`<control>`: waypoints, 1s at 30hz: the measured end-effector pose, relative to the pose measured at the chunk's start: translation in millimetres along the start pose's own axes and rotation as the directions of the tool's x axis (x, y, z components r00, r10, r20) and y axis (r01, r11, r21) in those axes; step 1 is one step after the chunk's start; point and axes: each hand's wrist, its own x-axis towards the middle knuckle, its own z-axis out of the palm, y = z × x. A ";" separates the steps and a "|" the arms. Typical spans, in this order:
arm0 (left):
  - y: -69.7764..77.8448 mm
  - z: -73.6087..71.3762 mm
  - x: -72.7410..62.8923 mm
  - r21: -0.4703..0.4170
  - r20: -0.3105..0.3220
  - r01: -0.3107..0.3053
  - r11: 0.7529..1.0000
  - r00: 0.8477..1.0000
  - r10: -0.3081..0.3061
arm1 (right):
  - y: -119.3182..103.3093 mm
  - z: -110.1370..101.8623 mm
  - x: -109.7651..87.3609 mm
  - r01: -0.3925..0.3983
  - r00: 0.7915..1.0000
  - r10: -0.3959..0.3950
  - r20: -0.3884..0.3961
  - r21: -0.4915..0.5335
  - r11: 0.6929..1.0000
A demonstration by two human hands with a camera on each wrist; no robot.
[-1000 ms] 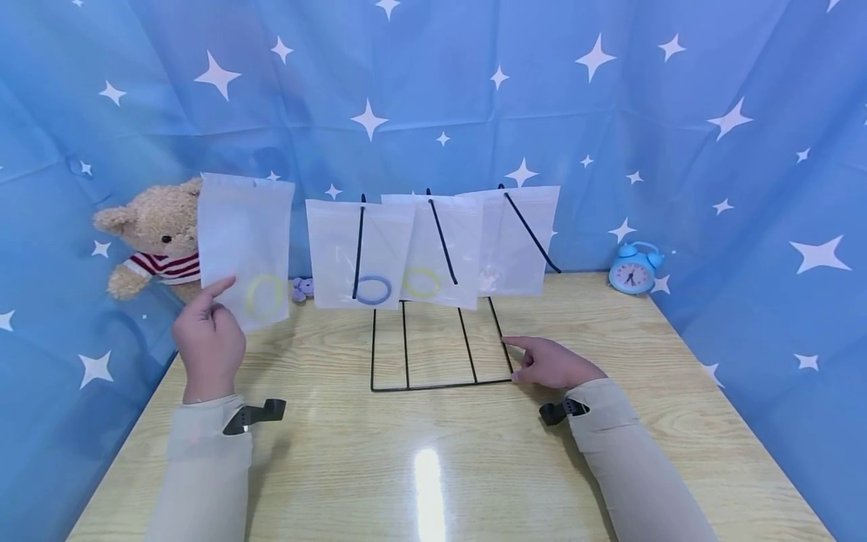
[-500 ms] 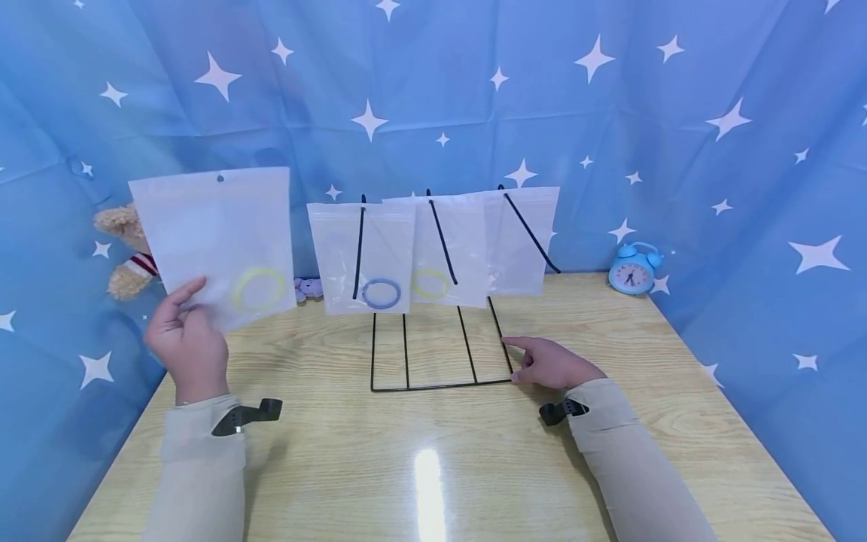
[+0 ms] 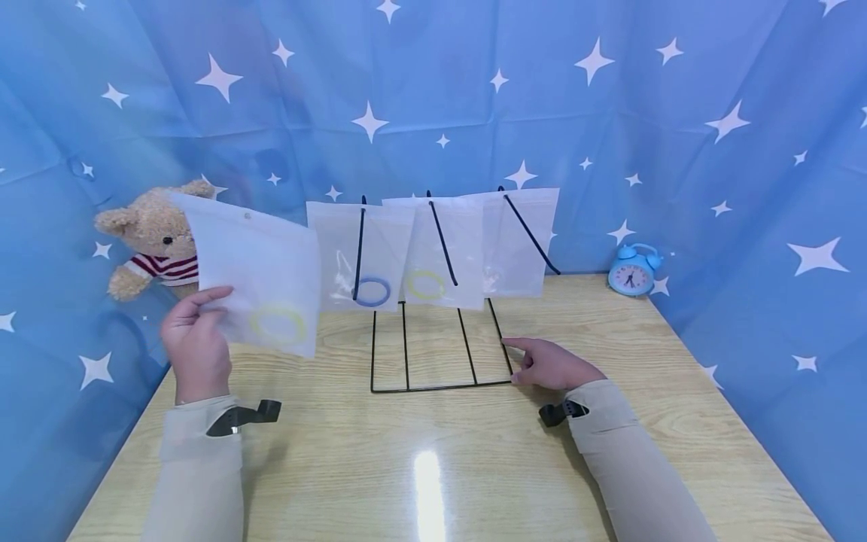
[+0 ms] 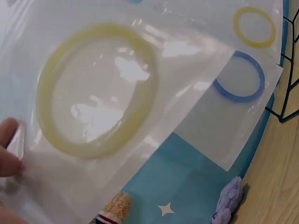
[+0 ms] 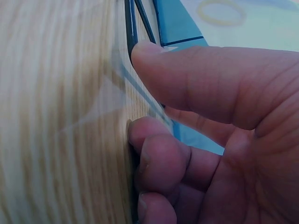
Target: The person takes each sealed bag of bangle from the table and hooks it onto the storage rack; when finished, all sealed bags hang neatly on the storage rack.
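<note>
My left hand (image 3: 198, 348) pinches a translucent white zip bag (image 3: 260, 260) by its lower left edge. A pale yellow ring (image 4: 51, 70) shows inside this bag, close up in the left wrist view. The bag has a small hang hole at its top and leans, its upper left corner bent. To its right stands a black wire display rack (image 3: 442, 388) with three hooks. My right hand (image 3: 552, 363) holds the rack's base at the right front corner, forefinger on the side wire, other fingers curled. Similar bags hang from the hooks: one with a blue ring (image 4: 261, 79), another with a yellow ring (image 4: 237, 28).
The third hung bag (image 3: 521, 263) is at the rack's right; its content is unclear. A teddy bear (image 3: 159, 226) sits behind my left hand, partly hidden. A small purple plush (image 4: 229, 198) lies near the rack. A blue alarm clock (image 3: 631, 272) stands back right, before a starry curtain (image 3: 433, 90).
The bag in my left hand turned its face toward the head camera, then tilted rightward and down toward the rack. My right hand has stayed on the rack.
</note>
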 end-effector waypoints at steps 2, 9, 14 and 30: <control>0.0 -0.2 -0.3 -0.042 0.066 0.044 0.998 0.997 -0.041 | 0.0 0.0 -0.5 0.001 1.000 -0.001 0.002 0.004 1.000; -0.1 -4.1 -1.7 0.036 0.378 0.133 0.990 0.916 -0.137 | -0.7 -0.2 -1.4 0.000 1.000 0.000 -0.002 -0.003 1.000; -0.8 -8.0 -4.0 0.128 0.549 0.091 0.988 0.823 -0.147 | -1.3 -0.5 -1.2 0.004 1.000 -0.004 -0.001 0.006 1.000; 1.5 -6.2 -7.1 0.249 0.658 -0.012 0.968 0.736 -0.160 | -3.3 -0.8 -1.8 0.005 1.000 -0.005 -0.003 0.013 1.000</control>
